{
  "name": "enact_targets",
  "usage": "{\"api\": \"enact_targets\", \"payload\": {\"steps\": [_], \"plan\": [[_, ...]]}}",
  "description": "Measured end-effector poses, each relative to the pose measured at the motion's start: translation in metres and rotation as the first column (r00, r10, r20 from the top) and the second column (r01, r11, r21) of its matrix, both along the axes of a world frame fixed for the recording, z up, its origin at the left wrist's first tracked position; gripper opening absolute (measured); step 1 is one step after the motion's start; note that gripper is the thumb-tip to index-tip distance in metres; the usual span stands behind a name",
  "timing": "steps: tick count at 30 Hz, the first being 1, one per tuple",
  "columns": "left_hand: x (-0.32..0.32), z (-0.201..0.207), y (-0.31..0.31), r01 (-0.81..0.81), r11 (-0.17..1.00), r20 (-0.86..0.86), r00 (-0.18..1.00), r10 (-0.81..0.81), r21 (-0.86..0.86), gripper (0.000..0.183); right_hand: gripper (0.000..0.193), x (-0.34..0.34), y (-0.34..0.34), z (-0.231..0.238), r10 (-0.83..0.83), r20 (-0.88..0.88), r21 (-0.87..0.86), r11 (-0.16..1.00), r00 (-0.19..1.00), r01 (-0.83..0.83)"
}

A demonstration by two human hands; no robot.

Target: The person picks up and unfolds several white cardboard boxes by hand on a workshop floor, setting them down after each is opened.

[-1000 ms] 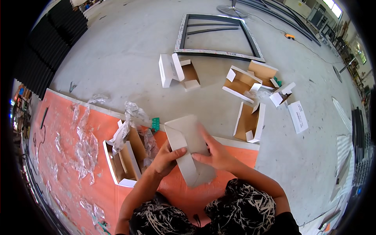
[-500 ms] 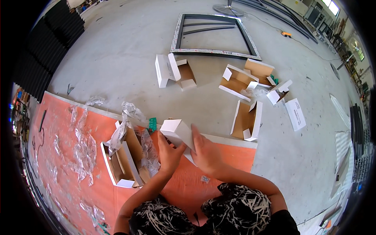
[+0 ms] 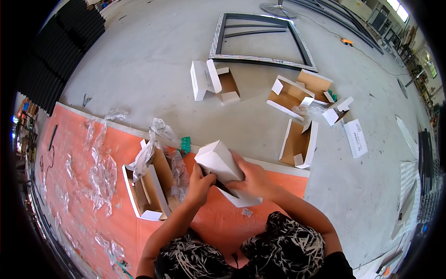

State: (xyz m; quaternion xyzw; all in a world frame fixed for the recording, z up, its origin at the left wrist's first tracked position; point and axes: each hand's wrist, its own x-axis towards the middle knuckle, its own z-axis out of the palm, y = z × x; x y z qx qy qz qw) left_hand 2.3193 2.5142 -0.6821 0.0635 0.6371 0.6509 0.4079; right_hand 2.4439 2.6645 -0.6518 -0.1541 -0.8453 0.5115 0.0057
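Bright even daylight, glare from windows [image 3: 398, 4] far right, soft faint shadows beside boxes on the floor [image 3: 139, 60], sharp centre, strong fisheye bending, black vignette at edges

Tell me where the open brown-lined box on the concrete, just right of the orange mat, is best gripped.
Probably by its raised white side wall, from above. The open box lies with its brown inside facing up and flaps spread, so that thin upright wall can be pinched between thumb and fingers. It lies apart from the other boxes, beyond both hands.
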Motion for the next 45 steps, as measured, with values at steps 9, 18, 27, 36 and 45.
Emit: {"api": "enact_targets", "payload": {"steps": [9,18,27,36,45], "plan": [[-0.007,0.011,-0.008,0.133,0.991,-0.317,0.940,-0.122,0.013,0.040,0.088,0.000,0.029,0.005,-0.137,-0.104,-0.378,0.922,0.985,0.088],[0.006,0.011,0.003,-0.091,0.993,-0.396,0.917,0.052,-0.081,0.041,0.093,0.000,0.012,-0.013,-0.308,-0.241,0.352,0.856,0.920,0.379],[0.028,0.026,0.010,-0.076,0.982,-0.426,0.893,0.144,0.171,0.042,0.080,-0.010,0.031,-0.030,-0.495,-0.255,0.408,0.723,0.830,0.557],[-0.026,0.051,-0.012,-0.433,0.727,-0.132,0.806,0.577,0.532,0.035,0.034,0.001,0.050,-0.036,-0.753,0.164,-0.787,0.290,0.638,0.545],[-0.045,0.036,-0.024,-0.483,0.785,0.345,0.866,0.363,0.388,0.043,0.030,0.012,0.065,-0.056,-0.586,0.199,-0.976,-0.190,0.785,0.106]]}}
